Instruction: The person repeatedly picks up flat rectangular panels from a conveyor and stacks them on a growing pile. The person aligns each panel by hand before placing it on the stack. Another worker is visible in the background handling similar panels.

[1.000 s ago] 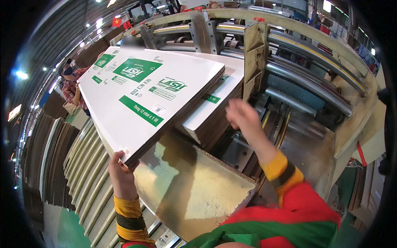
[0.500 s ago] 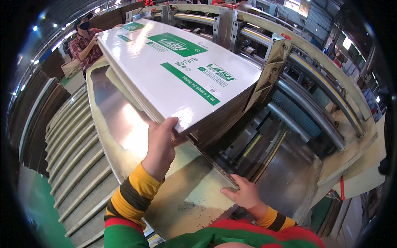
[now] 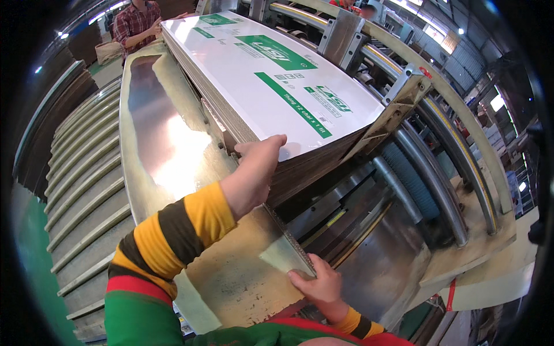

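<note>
A thick stack of flat cardboard sheets (image 3: 323,86), glossy white on top with green print, lies on the machine bed. My left hand (image 3: 257,173) grips its near corner, with a fingertip on the top face and the thumb at the left side; the other fingers are partly hidden. Lower down, my right hand (image 3: 322,291) holds the raised edge of the metal feed table (image 3: 242,271), thumb on the table side and fingers over the edge. Beyond the stack's far left end, a person in a checked shirt (image 3: 135,26) has hands near the sheets.
Steel rollers (image 3: 430,173) and a blue brush roller (image 3: 407,179) run along the right. An upright metal guide (image 3: 398,104) stands against the stack's right end. Left of the table is a slatted rack (image 3: 86,196), with piles of brown board (image 3: 52,115) behind it.
The stack has dropped lower and sits squarer against the guide. My left hand has come with its corner. My right hand keeps its hold on the table edge. The view has shifted.
</note>
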Demonstrator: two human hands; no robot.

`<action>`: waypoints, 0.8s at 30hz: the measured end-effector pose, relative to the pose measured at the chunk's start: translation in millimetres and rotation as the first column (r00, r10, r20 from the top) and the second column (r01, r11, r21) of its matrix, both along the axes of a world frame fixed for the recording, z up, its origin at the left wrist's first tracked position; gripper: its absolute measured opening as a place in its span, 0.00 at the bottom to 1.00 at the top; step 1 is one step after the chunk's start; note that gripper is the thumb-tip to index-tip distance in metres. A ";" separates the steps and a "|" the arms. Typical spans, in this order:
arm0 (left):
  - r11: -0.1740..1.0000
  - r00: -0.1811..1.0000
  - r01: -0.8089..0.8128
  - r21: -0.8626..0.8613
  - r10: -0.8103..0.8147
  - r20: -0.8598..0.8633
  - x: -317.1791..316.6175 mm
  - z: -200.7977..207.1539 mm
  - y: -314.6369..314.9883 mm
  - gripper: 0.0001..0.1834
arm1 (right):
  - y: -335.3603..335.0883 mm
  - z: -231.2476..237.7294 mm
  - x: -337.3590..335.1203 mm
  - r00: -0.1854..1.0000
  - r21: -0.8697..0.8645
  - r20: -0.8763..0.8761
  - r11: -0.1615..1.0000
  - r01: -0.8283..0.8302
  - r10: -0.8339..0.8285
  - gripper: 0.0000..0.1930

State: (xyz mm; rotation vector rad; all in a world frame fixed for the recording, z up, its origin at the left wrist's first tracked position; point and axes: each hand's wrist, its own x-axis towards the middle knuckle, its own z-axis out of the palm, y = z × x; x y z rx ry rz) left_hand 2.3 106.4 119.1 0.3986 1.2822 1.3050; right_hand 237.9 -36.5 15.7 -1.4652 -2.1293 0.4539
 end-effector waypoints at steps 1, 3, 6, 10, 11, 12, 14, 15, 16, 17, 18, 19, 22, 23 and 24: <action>1.000 0.999 -0.019 0.017 0.020 -0.045 7.9 0.9 8.9 0.51 | 0.2 -0.5 0.0 1.000 0.011 0.002 1.000 0.006 -0.006 0.30; 0.998 0.985 -0.051 -0.042 0.043 -0.164 17.6 0.2 20.4 0.56 | 1.0 -1.4 -1.5 1.000 0.015 -0.014 1.000 0.009 -0.009 0.30; 0.977 0.947 -0.129 -0.170 0.071 -0.313 10.2 -8.2 19.0 0.64 | -0.9 -3.1 -2.9 1.000 0.049 0.003 0.999 0.011 -0.011 0.29; 0.912 0.961 0.253 0.324 -0.276 0.028 -24.4 -19.5 -10.9 0.57 | -6.0 -1.3 -2.0 1.000 0.096 0.008 0.995 -0.028 0.027 0.28; 0.870 0.960 0.259 0.420 -0.279 -0.014 -32.6 -19.2 -20.0 0.51 | -8.6 0.0 -1.3 1.000 0.032 0.010 0.999 -0.020 0.019 0.28; 0.907 1.000 0.008 0.420 0.003 -0.026 -32.9 -21.4 -32.7 0.49 | -9.5 0.9 -1.7 1.000 0.005 -0.007 1.000 -0.010 0.010 0.28; 0.833 0.945 -0.315 0.454 0.317 0.073 -47.4 -17.2 -49.5 0.44 | -11.4 3.1 -3.6 0.998 0.024 -0.062 1.000 -0.001 0.003 0.28; 0.727 0.874 -0.465 0.506 0.469 0.130 -51.9 -13.9 -49.6 0.42 | -11.4 3.5 -5.3 0.999 0.061 -0.028 0.998 0.018 -0.016 0.28; 0.475 0.783 -0.530 0.702 0.593 0.189 -55.4 -9.4 -45.4 0.37 | -11.8 3.8 -6.8 0.999 0.095 -0.005 0.995 0.036 -0.036 0.28; 0.356 0.746 -0.529 0.770 0.628 0.222 -52.3 -8.1 -34.4 0.36 | -11.3 3.3 -8.3 0.998 0.128 0.023 0.990 0.054 -0.057 0.28; 0.337 0.734 -0.456 0.823 0.665 0.134 -48.3 -8.5 -21.2 0.36 | -10.9 2.7 -9.6 0.995 0.112 0.039 0.990 0.087 -0.092 0.28; 0.435 0.696 -0.336 0.836 0.712 -0.091 -30.9 -10.7 2.0 0.37 | -10.4 2.0 -10.1 0.995 0.127 0.032 0.988 0.088 -0.093 0.27; 0.592 0.472 -0.147 0.793 0.746 -0.469 -8.2 -30.5 55.4 0.38 | -9.0 -0.5 -8.5 0.993 0.121 0.048 0.988 0.098 -0.104 0.25; 0.529 0.383 -0.062 0.846 0.796 -0.469 -10.0 -39.5 63.6 0.38 | -9.0 -0.8 -7.4 0.996 0.148 0.024 0.985 0.083 -0.088 0.25; 0.594 0.419 -0.021 0.804 0.736 -0.532 -11.6 -51.4 63.9 0.37 | -8.2 -0.4 -6.0 0.997 0.145 0.013 0.987 0.076 -0.079 0.24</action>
